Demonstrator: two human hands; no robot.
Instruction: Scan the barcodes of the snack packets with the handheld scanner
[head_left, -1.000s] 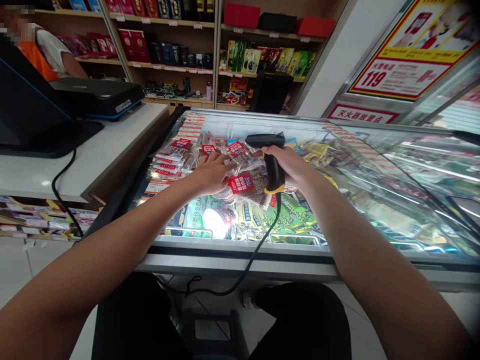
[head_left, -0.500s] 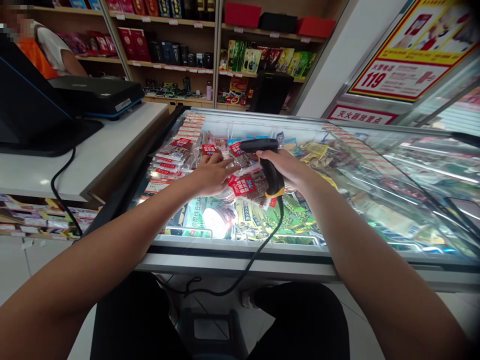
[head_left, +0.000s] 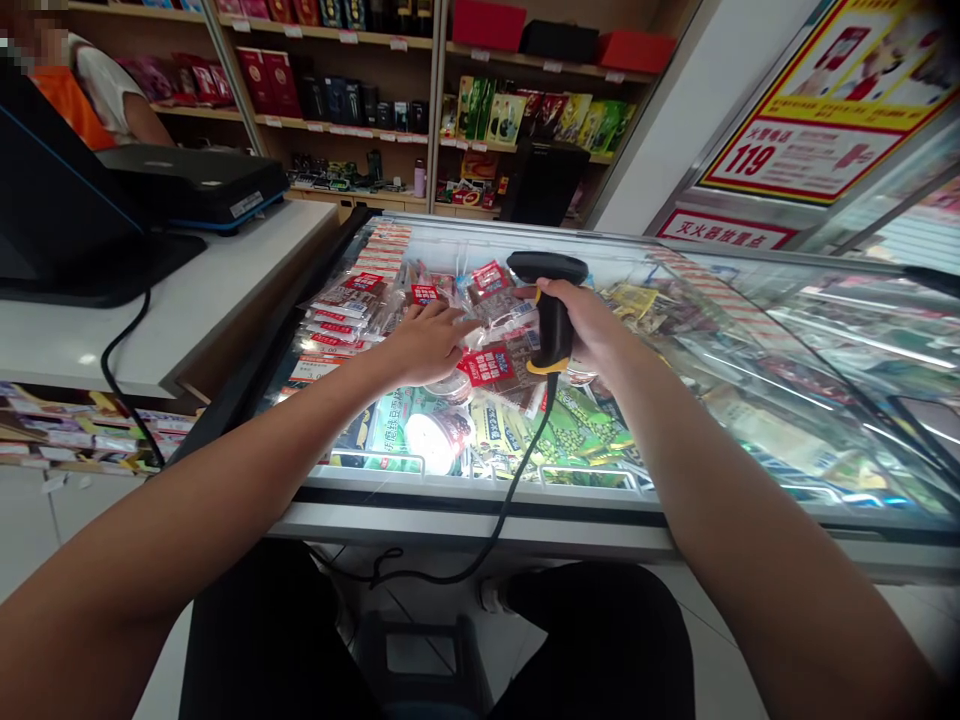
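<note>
My right hand (head_left: pixel 587 318) is wrapped round the handle of a black and yellow barcode scanner (head_left: pixel 553 315), whose head is raised above the freezer's glass top. To its left, my left hand (head_left: pixel 429 343) lies palm down over clear packets with red labels, its fingers spread. One red-labelled packet (head_left: pixel 491 285) lies between the two hands, and another packet (head_left: pixel 499 370) is just below them. A stack of similar packets (head_left: pixel 352 300) lies left of my left hand. My palm hides part of what is beneath it.
The glass-topped freezer (head_left: pixel 480 515) holds green and yellow packs. From the scanner a black cable (head_left: pixel 499 535) hangs over its front edge. A white counter (head_left: pixel 247 270) with a black scale (head_left: pixel 202 185) stands at left, near a person in orange (head_left: pixel 75 105). Stocked shelves (head_left: pixel 337 130) stand behind.
The scanner in my right hand has moved slightly right and up, and stands more upright. The packet between my hands now shows more. My left hand has shifted only a little.
</note>
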